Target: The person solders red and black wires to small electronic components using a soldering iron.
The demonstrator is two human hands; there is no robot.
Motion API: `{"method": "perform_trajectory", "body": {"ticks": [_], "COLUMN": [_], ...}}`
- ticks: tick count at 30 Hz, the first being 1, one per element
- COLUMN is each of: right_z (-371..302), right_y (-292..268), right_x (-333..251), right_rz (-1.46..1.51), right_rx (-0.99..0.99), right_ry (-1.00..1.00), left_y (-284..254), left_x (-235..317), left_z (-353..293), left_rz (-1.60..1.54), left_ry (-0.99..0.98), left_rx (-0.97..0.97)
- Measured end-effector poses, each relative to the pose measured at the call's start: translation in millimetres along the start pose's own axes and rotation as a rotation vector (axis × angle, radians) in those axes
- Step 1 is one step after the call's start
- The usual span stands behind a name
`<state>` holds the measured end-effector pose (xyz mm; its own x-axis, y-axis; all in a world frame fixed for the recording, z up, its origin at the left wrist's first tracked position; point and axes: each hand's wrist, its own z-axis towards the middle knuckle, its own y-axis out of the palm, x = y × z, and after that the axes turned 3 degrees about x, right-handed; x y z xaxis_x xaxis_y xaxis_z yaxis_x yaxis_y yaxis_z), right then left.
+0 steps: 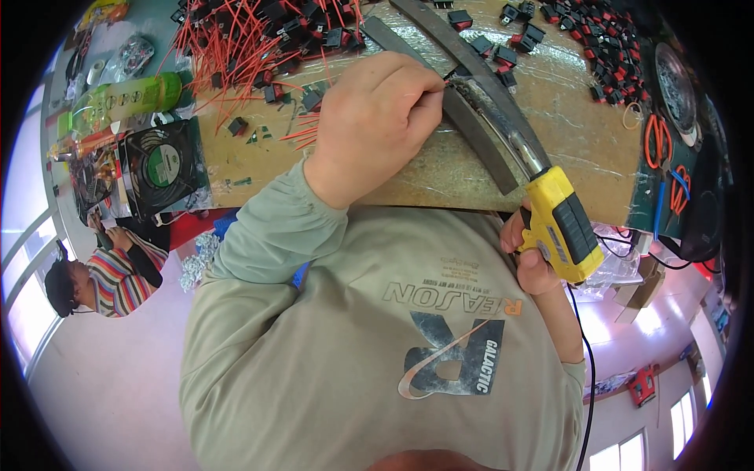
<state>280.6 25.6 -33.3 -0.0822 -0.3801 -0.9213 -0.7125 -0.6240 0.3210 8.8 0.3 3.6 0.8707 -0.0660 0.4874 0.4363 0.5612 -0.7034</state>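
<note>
My right hand (532, 255) is wrapped round the yellow and black handle of a soldering gun (564, 224). From the handle its metal barrel points up and to the left, between two dark grey flat bars (481, 145) lying on the bench. Near the barrel's tip, my left hand (385, 118) is closed in a pinch. A small dark piece shows at its fingertips, mostly hidden by the fingers, and I cannot make out what it is. Left of this hand lie thin red wires (302, 133) and a black rocker switch (312, 99).
Black switches with red wires (259, 47) are heaped at the far left, loose switches (609, 47) at the far right. A metal dish (675, 90) and orange-handled pliers (657, 141) lie right. A fan (161, 165) and green bottle (129, 98) stand left. Another person (118, 275) sits beyond.
</note>
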Motion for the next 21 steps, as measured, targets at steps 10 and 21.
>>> {"method": "perform_trajectory", "body": {"ticks": [10,21], "right_z": [3,12], "right_y": [1,-11], "right_x": [-19,-22], "right_rz": [0.084,0.034], "right_rx": [0.139,0.203], "right_ry": [-0.166,-0.224], "left_y": [0,1], "left_x": [1,1], "left_z": [1,1], "left_rz": [-0.005,-0.007], "left_ry": [-0.001,0.003], "left_rx": [-0.003,-0.012]}}
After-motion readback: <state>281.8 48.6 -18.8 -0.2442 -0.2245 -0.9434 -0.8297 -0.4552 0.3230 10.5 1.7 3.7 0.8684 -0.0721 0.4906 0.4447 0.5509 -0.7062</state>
